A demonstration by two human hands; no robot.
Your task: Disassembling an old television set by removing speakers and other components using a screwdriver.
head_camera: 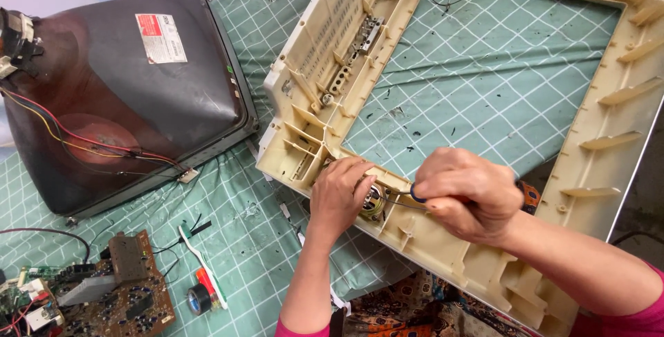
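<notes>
Your left hand (340,195) grips the small round metal speaker (373,201) seated in the near rail of the yellowed cream plastic television frame (315,88) — fingers curled over its rim. Your right hand (465,193) is clenched on a blue-and-orange-handled screwdriver (418,193), tip at the speaker. Far left lies the dark glass picture tube (124,95); near left — a brown circuit board (117,292).
</notes>
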